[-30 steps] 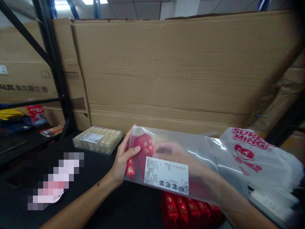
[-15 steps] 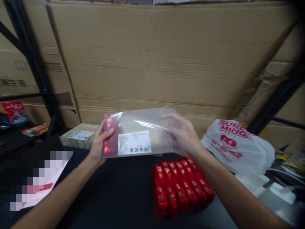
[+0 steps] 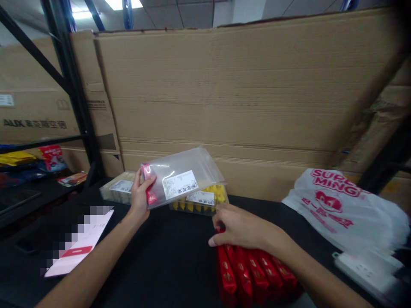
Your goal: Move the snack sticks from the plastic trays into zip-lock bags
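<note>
My left hand [image 3: 140, 194] grips the lower left end of a clear plastic bag [image 3: 189, 160], thumb on top. The bag bears a white printed label [image 3: 180, 185], and a red packet [image 3: 151, 198] lies across its gripped end. Its other end points right and sags a little. My right hand [image 3: 247, 226] reaches over a row of several shiny red packets [image 3: 245, 276] standing side by side on the black table. Its fingers and thumb curl round the far end of the leftmost packets; its palm hides their tops.
Behind the bag stands a clear box of yellow packets [image 3: 197, 207]; a box of pale packets [image 3: 117, 192] is left of it. A pink-and-white sheet [image 3: 80, 252] lies at left. A white carrier bag [image 3: 346, 205] and a power strip [image 3: 366, 269] are right. Cardboard [image 3: 224, 94] walls the back.
My right hand has let go of the clear bag and moved down to the red packets. The bag stays in my left hand, now tilted. The camera view has tipped up.
</note>
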`<state>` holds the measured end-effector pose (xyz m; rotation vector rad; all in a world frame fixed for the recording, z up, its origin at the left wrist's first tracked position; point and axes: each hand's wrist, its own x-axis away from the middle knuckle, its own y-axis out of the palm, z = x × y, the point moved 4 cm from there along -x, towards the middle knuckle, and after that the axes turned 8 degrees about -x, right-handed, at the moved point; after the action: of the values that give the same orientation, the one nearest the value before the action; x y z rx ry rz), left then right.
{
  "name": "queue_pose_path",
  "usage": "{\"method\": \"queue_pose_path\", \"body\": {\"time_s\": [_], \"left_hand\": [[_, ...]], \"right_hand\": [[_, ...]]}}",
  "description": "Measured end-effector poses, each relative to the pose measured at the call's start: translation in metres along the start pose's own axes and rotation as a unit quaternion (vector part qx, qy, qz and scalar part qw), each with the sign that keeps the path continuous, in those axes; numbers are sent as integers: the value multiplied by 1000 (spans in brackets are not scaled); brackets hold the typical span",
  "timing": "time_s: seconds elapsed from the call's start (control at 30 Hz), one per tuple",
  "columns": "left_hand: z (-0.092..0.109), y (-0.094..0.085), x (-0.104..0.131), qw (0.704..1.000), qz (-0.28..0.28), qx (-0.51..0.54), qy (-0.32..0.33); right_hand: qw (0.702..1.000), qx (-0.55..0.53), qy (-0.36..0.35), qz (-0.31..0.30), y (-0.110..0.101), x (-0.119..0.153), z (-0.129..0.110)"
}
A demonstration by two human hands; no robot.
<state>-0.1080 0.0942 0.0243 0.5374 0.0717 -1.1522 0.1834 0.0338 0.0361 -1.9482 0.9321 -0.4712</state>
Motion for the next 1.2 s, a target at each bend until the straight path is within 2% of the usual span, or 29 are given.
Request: {"method": "queue_pose_path", "body": {"time_s": [0.07,0.17,0.27,0.37,0.47,0.53,0.63,0.7,0.73,0.83,0.97,1.07,1.2], "left_hand": [[-1,0,1,1000,-6,-4,0],[-3,-1,1,1000,-7,-6,1],[-4,-1,2,1000,-7,-5,0],[-3,1,4,1000,-9,-4,-3],[0,3,5,1000,-12,-1,-9],[1,4,6,1000,-17,8,-17],[2,6,6,999,-27,26,-33],[2,7,8,998,-42,32,-42],[2,8,10,997,-53,33,-48],[2,12,15,994,-82,35,-70],[1,16,21,993,-82,27,-77],[0,20,25,992,-91,22,-80],[0,24,31,990,-108,21,-84]], "right_hand": [[1000,-17,-16,2,3,-4,-2],[997,-53,-44,40,-4,-8,-5],[978,-192,-45,61,-14,-9,-8],[914,-391,-63,87,-30,-7,-8],[832,-503,-95,214,-62,-1,7],[772,-530,-112,333,-88,7,27],[683,-501,-131,516,-119,24,63],[646,-483,-123,578,-127,30,82],[641,-481,-116,587,-128,30,88],[673,-499,-99,537,-119,22,87],[726,-548,-75,409,-95,6,63],[741,-600,-50,298,-78,-1,49],[751,-651,-10,111,-63,1,38]]}}
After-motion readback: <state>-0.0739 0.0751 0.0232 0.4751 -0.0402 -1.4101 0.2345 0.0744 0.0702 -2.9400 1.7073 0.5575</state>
